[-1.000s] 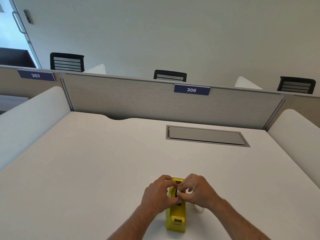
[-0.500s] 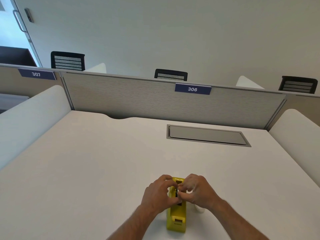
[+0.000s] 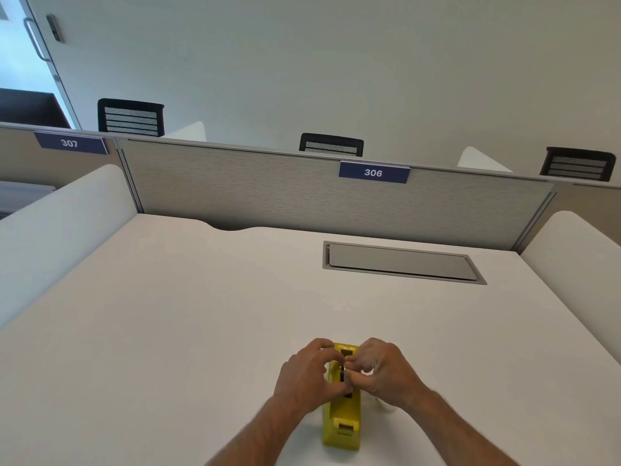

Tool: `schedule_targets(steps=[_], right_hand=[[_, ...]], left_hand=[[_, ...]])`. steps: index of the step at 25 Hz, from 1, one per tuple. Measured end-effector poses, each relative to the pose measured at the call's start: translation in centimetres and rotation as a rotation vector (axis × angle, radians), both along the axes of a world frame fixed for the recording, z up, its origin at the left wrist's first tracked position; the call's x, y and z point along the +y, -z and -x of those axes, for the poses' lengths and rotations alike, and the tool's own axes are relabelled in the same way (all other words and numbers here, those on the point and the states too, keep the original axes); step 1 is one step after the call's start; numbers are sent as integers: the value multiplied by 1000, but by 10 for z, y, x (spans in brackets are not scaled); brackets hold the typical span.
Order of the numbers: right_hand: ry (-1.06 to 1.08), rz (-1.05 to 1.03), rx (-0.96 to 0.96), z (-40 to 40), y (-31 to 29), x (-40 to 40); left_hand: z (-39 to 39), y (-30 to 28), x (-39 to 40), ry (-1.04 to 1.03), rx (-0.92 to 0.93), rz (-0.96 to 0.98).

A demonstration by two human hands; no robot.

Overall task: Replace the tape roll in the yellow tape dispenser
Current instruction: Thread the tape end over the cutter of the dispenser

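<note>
Near the counter's front edge, the yellow tape dispenser looks rigid, weighty (likely stable). Left hand and right hand fingers pinch its middle spool area; take hold there.

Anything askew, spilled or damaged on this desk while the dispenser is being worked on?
Nothing stands out. The yellow tape dispenser sits flat on the white desk, with the left hand and right hand pinching at its top slot. A pale object beneath the right wrist is too hidden to identify.

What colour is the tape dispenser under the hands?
Yellow; the tape dispenser shows clearly in the head view.
</note>
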State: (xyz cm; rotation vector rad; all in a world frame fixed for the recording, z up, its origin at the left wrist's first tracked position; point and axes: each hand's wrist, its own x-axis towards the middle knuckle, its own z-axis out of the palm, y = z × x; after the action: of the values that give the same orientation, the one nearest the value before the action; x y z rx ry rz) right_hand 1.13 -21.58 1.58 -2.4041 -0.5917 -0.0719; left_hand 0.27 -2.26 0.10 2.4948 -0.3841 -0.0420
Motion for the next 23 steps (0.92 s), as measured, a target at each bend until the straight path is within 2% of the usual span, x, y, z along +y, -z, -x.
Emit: schedule_targets(steps=[23], right_hand=[[47, -14, -12, 4, 1, 1]], left_hand=[[-2, 0, 0, 5, 3, 6]])
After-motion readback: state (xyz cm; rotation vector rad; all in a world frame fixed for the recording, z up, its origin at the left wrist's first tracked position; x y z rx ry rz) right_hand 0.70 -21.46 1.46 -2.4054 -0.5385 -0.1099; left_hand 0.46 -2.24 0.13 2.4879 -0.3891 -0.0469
